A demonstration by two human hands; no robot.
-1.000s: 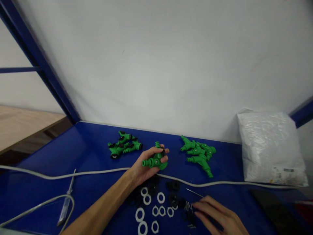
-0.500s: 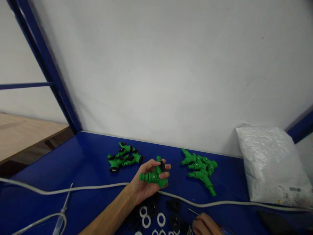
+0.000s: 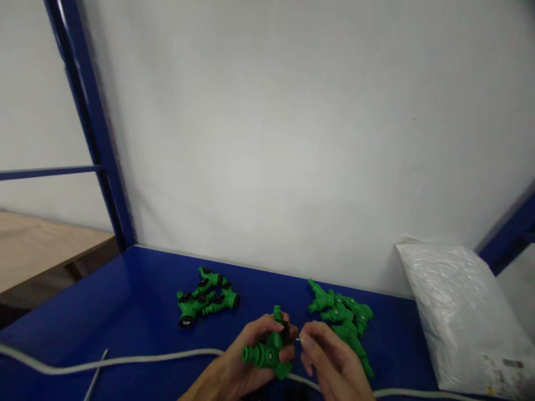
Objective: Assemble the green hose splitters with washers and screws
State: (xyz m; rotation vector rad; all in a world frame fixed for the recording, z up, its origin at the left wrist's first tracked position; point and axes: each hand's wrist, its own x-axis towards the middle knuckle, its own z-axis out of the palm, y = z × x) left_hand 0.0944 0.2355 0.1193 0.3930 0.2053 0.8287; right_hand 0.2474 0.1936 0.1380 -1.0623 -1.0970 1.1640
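Note:
Near the bottom centre, my left hand is closed around a green Y-shaped hose splitter. One ribbed outlet points left, another points up. A small black lever sits on the upright branch, under my left fingers. Just to the right, my right hand pinches a small pale, screw-like piece between thumb and forefinger, close to the lever. The piece is too small to make out fully.
Left, several green splitters with black parts lie grouped on the blue table. Plain green splitters are piled right, partly behind my right hand. A white cable crosses in front. A white plastic package leans at right.
My right hand has come up from the lower right, by a thin metal shaft, to beside the splitter. My view has tilted up, so the loose white rings have left the picture.

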